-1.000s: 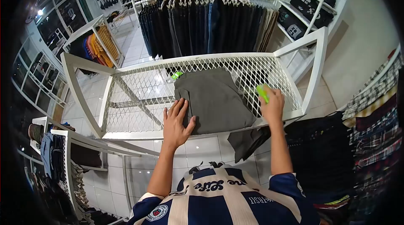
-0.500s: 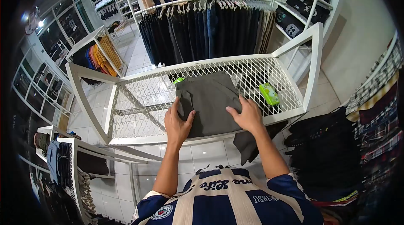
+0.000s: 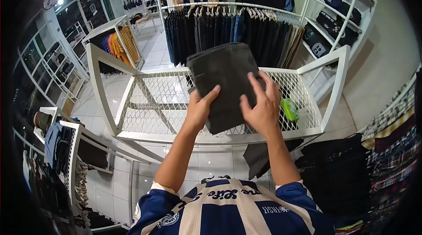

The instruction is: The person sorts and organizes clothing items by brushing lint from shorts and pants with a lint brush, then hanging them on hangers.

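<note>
A folded dark grey garment [image 3: 226,83], its exact kind hidden by the folding, is raised and tilted above the white mesh table [image 3: 151,123]. My left hand [image 3: 200,109] grips its left edge, thumb across the front and fingers out of sight behind. Over its right side, my right hand [image 3: 262,105] has its fingers spread, close to or touching the cloth without closing on it. A green plastic packet [image 3: 289,110] lies on the mesh to the right of my right hand.
Dark cloth [image 3: 259,159] hangs below the table's front edge. Hanging trousers [image 3: 211,37] line a rail behind the table. Shelves with caps [image 3: 336,4] stand at the right rear. Dark clothes [image 3: 334,175] and plaid shirts [image 3: 393,151] are to my right. White racks [image 3: 77,147] stand left.
The garment has gone from lying flat on the mesh to being lifted and tilted, and now looks narrower. My left hand has closed on its edge; my right hand has moved over its front.
</note>
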Demonstrator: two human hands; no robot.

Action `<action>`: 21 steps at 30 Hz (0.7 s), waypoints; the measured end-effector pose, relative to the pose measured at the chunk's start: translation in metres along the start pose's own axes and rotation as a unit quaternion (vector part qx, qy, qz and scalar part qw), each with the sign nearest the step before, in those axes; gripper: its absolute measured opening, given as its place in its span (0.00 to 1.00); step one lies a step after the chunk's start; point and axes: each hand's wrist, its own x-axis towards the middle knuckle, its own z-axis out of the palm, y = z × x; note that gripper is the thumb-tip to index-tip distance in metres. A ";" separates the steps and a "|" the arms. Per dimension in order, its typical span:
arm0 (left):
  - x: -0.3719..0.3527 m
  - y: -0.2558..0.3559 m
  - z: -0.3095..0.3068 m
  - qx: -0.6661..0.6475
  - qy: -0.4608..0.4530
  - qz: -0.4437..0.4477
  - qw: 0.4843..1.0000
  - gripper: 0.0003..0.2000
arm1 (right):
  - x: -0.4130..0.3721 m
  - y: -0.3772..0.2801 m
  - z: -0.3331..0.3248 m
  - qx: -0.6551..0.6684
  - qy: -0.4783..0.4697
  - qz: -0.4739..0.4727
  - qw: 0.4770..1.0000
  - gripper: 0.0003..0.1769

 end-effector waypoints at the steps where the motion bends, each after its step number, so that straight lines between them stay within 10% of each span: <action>1: 0.006 0.006 0.004 0.016 -0.020 0.035 0.999 0.17 | 0.002 -0.018 -0.013 0.060 -0.038 -0.015 0.997 0.41; 3: 0.026 0.007 0.004 0.056 -0.075 -0.001 0.996 0.17 | -0.004 -0.041 -0.025 0.200 -0.208 0.028 0.957 0.52; 7: 0.029 0.014 0.005 0.082 -0.160 -0.117 0.977 0.21 | -0.015 -0.048 0.020 -0.005 -0.145 0.080 0.986 0.60; 11: 0.024 -0.037 -0.034 -0.007 -0.312 0.100 0.945 0.29 | -0.002 -0.021 0.023 0.041 -0.099 0.169 0.980 0.25; 12: 0.022 -0.043 -0.055 0.138 -0.329 0.134 0.925 0.32 | -0.001 -0.009 0.023 0.042 -0.100 0.167 0.980 0.22; 15: -0.013 -0.056 -0.063 0.640 -0.224 0.186 0.711 0.38 | 0.011 0.004 0.015 0.050 -0.090 0.173 0.980 0.16; 21: 0.023 -0.068 -0.064 0.571 -0.049 0.282 0.769 0.31 | 0.057 -0.014 -0.015 0.209 0.098 0.158 0.960 0.15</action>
